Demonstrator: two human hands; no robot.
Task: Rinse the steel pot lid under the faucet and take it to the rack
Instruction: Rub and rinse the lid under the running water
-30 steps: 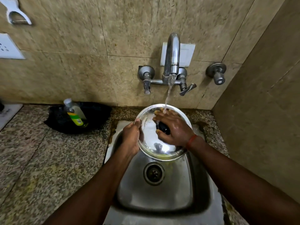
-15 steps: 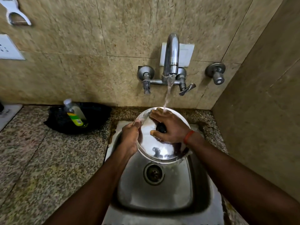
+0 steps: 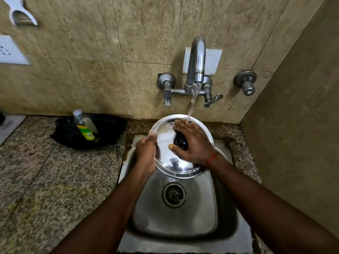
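A round steel pot lid (image 3: 166, 156) with a black knob (image 3: 180, 141) is held over the steel sink (image 3: 183, 217), tilted toward me. My left hand (image 3: 146, 154) grips its left rim. My right hand (image 3: 192, 143) lies over the lid's top, fingers spread around the knob. Water runs from the wall faucet (image 3: 196, 59) onto my right fingers and the lid's far edge. No rack is in view.
A clear soap bottle with a green label (image 3: 85, 125) leans in a black tray (image 3: 110, 127) on the granite counter (image 3: 45, 180) at the left. A tiled wall stands close behind, a side wall at the right. A separate tap (image 3: 245, 82) sticks out of the wall.
The lid has tipped slightly, showing more of its top face. My right hand has shifted over the knob under the stream. My left hand stays on the rim.
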